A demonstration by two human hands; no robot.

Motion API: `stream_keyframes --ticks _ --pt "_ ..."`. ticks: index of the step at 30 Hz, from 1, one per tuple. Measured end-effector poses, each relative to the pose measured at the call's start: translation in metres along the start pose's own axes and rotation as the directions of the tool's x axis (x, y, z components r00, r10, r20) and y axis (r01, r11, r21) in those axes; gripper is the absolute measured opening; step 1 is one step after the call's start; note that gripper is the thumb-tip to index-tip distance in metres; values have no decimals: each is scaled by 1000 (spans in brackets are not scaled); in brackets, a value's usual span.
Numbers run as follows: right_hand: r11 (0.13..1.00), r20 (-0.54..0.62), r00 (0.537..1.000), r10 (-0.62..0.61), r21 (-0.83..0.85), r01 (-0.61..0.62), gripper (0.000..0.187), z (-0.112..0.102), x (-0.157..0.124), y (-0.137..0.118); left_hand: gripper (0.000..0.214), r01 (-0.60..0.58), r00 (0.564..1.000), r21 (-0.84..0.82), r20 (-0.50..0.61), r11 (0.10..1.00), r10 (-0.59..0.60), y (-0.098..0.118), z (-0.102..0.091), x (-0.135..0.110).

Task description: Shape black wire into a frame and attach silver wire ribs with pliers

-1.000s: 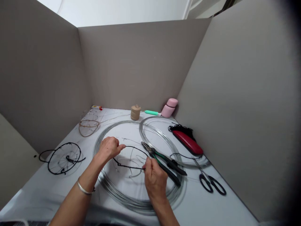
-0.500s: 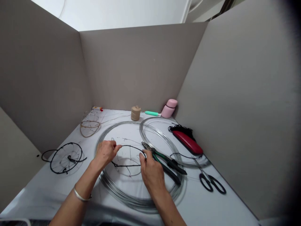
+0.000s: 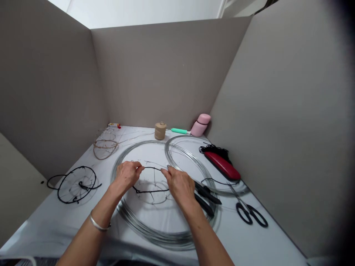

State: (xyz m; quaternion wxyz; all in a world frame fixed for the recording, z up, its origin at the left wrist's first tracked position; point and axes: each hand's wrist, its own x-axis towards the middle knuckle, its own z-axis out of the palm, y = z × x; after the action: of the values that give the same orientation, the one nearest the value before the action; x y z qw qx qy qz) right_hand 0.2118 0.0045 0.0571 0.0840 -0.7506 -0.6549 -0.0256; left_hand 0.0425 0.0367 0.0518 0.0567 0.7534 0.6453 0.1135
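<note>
Both hands are at a small round wire frame [image 3: 153, 191] whose rim and crossbar are black, with bare wire prongs. My left hand [image 3: 127, 174] pinches the rim at its far left between thumb and fingers. On the far right of the rim, my right hand [image 3: 180, 184] is closed in a pinch on it. Under the frame lies a large coil of silver wire [image 3: 155, 236]. Pliers [image 3: 206, 194] with black handles lie beside my right hand, which hides their jaws.
At left lies another black wire frame [image 3: 61, 192]; behind it stands a brown wire frame [image 3: 105, 147]. A twine spool [image 3: 160, 131], a green-handled tool [image 3: 179, 130] and a pink bottle [image 3: 200, 125] line the back. Scissors [image 3: 251, 214] and a red case [image 3: 222, 166] with black cord are at right.
My right hand has moved up and left along the rim, now covering the pliers' jaws. My left hand keeps its pinch. The whole view has shifted slightly.
</note>
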Motion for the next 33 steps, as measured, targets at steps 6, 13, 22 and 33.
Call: stream_keyframes --ticks 6,13,22,33 --pt "1000 7 1000 30 -10 -29 33 1 2 -6 28 33 999 45 -6 998 -33 2 3 0" --pt "998 -11 999 51 -28 -51 30 2 2 -8 26 10 999 69 30 998 -12 11 -4 10" --pt "998 -11 998 65 22 -64 32 4 4 -7 28 23 1000 29 10 999 -24 10 -1 4" --pt "987 43 992 115 111 -119 32 5 -33 -3 29 38 999 -121 36 992 -34 -5 4 -2"
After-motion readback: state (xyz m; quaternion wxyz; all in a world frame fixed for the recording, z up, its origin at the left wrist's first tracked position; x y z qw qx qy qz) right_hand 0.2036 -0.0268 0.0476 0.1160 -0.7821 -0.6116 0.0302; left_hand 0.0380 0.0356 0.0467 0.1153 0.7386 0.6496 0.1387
